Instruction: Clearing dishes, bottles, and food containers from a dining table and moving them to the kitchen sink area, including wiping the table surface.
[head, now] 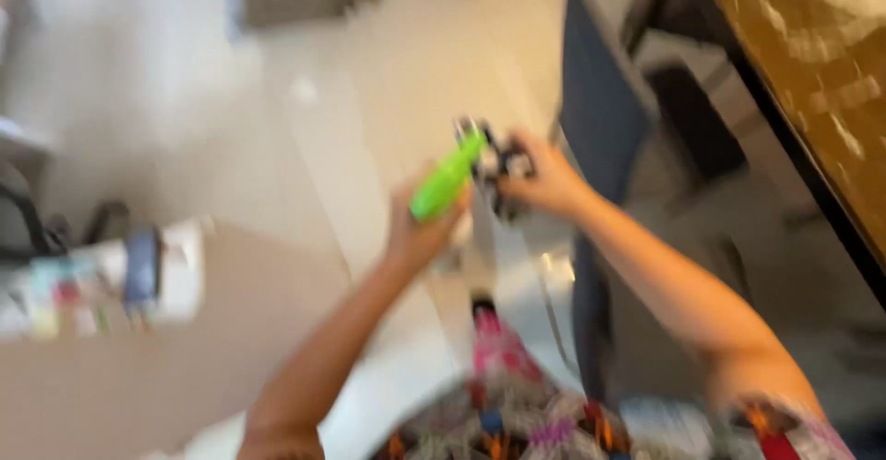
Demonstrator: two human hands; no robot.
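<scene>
- Green plastic tool (448, 179), light and stiff (likely slippery): left hand (420, 229) grips its handle.
- Right hand (544, 179), at 3 o'clock, closes on dark part (498, 163); blurred.

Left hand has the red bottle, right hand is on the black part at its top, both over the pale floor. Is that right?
Not quite: the bottle is bright green, not red. The head view shows the left hand holding it, the right hand on the black part at its top, both over the pale floor. The picture is blurred, so what that black part is cannot be told.
</scene>
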